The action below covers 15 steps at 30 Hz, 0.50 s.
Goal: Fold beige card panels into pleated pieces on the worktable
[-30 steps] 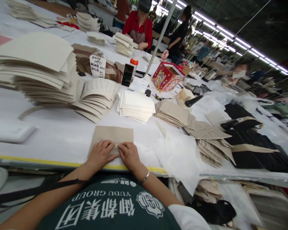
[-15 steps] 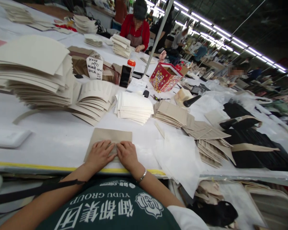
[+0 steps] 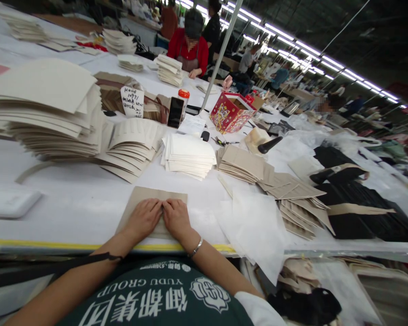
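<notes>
A flat beige fabric panel lies near the front edge of the table, under both of my hands. My left hand is on its middle, fingers bent and drawn together. Beside it, nearly touching, my right hand has its fingers closed and pressed down at the same spot. The fingertips meet around the panel's middle, and my hands hide what lies directly beneath them. Beyond the panel stand a stack of white sheets and a stack of beige pieces.
Tall stacks of pale panels stand on the left, near a white plastic case. A thin white sheet hangs over the front edge. A phone, a red box and a metal pole stand farther back. A co-worker sits opposite.
My fingers have drawn closer together on the panel, and the left thumb no longer sticks out. The panel stays in nearly the same place. The view has shifted slightly.
</notes>
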Tool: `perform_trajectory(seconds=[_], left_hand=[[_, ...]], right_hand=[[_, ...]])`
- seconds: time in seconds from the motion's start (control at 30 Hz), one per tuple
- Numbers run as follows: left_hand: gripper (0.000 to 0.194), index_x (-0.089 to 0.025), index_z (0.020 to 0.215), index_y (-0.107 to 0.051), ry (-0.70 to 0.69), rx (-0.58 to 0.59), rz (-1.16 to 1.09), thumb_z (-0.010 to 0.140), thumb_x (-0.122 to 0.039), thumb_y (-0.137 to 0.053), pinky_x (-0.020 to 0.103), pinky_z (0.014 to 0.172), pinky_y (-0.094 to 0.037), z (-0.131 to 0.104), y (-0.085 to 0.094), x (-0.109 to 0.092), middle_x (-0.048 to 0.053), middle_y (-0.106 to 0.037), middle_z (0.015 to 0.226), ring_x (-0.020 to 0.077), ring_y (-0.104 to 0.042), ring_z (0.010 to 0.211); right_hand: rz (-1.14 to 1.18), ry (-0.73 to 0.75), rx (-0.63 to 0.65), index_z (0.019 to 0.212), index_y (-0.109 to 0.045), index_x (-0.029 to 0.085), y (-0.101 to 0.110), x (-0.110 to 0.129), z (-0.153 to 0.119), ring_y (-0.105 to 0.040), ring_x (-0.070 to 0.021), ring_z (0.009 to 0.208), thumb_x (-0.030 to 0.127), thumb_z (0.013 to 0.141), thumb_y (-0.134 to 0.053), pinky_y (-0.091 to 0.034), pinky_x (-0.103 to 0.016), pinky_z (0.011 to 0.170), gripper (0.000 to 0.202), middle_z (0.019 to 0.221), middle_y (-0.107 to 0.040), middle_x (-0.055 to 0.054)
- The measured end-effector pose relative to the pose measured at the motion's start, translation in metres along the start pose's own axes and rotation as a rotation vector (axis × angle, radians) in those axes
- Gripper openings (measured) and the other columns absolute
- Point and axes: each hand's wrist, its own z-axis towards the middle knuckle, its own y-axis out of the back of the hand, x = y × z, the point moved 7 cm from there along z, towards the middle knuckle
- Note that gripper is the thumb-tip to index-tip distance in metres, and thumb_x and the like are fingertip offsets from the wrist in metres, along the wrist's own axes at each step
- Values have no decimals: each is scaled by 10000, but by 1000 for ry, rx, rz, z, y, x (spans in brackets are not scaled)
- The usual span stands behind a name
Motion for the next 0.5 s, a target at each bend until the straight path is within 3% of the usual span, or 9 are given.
perform_trajectory(seconds=[0.13, 0.27, 0.37, 0.43, 0.5], left_hand=[[292, -152, 993, -616, 59, 39, -18, 883, -325, -407, 410, 844, -445, 2, -1, 11, 142, -624, 1000, 255, -551, 942], [315, -163, 822, -612, 221, 144, 110, 864, -411, -424, 419, 753, -445, 0, 20, 44, 134, -596, 848, 276, -539, 837], [297, -169, 775, -605, 348, 156, 159, 857, -389, -423, 435, 698, -429, -1, 32, 59, 137, -586, 797, 298, -543, 819], [273, -162, 845, -623, 335, 111, 151, 866, -329, -408, 450, 742, -425, 3, 32, 54, 143, -614, 867, 300, -554, 881], [280, -159, 977, -623, 214, 60, 99, 878, -270, -386, 450, 852, -412, 10, 23, 38, 137, -632, 1003, 279, -547, 980]], right_hand=[[-59, -45, 19, 980, -597, 201, -4, -9, -1, -461, -197, 930, 195, 858, -500, -377, -332, 822, 156, 981, -573, -59], [-122, -139, 27, 846, -588, 181, 5, -25, -3, -458, -211, 873, 210, 827, -532, -384, -345, 787, 66, 893, -565, -67], [-110, -160, 48, 807, -582, 179, 10, -29, 3, -465, -210, 848, 221, 833, -531, -388, -342, 766, 71, 845, -561, -66], [-62, -143, 37, 865, -594, 180, 11, -24, 9, -472, -204, 859, 204, 846, -511, -389, -337, 777, 88, 871, -566, -64], [0, -101, 9, 988, -594, 185, 8, -16, 17, -478, -196, 903, 176, 852, -496, -386, -331, 820, 168, 955, -575, -64]])
